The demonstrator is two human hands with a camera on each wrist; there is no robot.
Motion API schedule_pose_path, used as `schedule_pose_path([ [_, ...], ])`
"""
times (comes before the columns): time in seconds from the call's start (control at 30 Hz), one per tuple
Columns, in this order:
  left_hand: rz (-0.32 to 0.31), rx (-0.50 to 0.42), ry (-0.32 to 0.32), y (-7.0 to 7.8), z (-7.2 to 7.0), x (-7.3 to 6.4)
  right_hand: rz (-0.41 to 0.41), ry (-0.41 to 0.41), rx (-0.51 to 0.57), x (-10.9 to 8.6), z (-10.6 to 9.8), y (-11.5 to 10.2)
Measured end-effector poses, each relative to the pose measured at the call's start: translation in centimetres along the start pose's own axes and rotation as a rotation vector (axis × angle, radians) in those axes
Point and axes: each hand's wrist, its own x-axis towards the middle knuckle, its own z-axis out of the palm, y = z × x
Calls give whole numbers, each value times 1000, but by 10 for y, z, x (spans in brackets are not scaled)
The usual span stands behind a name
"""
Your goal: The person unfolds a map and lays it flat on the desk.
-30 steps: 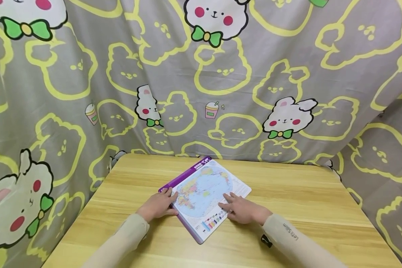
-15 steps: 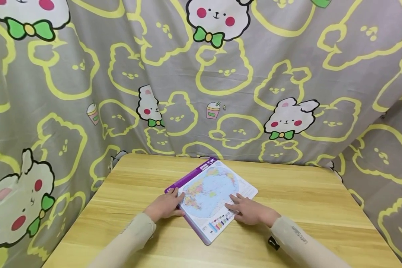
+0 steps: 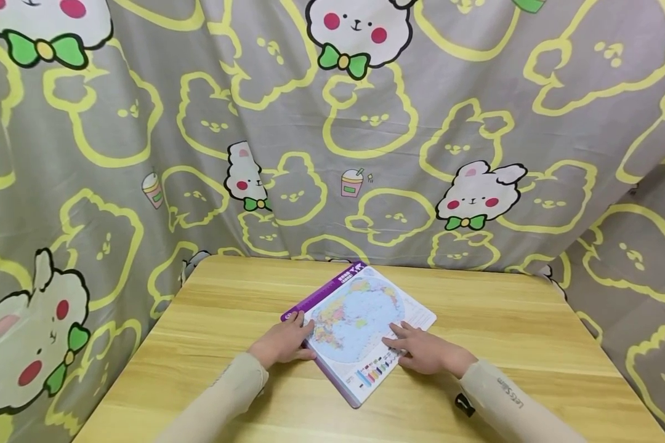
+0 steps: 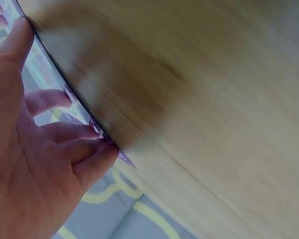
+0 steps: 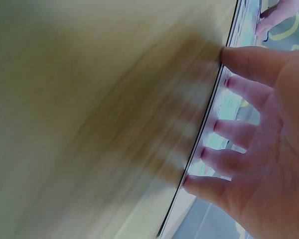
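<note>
Near the middle of the wooden tabletop [image 3: 554, 351], we have a world map board [image 3: 360, 323] lying at a slant, one corner pointing back toward the person. Two hands are on it! Over on its left side we find the left hand [image 3: 284, 339], fingertips touching the board just by the lower end of its purple band [image 3: 324, 292], thumb along the edge. The left wrist view gives us a gap after the first finger, while the other fingers sit closer together, nothing pinched that we can make out.

Across on the right side, look at the right hand [image 3: 429, 352]: fingers nicely spread, tips reaching onto the pale margin, thumb at the near edge, and the right wrist view shows us clear gaps between those fingers. Between the hands we get blue ocean, patchwork continents, and a row of small coloured figures [image 3: 378, 368] toward the near corner.

Both arms come in wearing light sleeves, the right sleeve [image 3: 510, 394] with dark lettering, and just beside its cuff we spot a small black object [image 3: 465, 405], too small to identify. Behind it all hangs a grey curtain [image 3: 388, 240] with yellow outlines and white rabbits.
</note>
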Motion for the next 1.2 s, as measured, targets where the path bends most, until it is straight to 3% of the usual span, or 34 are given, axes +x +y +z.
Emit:
schedule_pose_path([
  [0.7, 19, -1, -2, 18, -1, 16, 25, 5, 42, -22, -3, 10],
  [1.2, -2, 6, -22, 22, 4, 20, 64, 11, 15, -23, 0, 11],
])
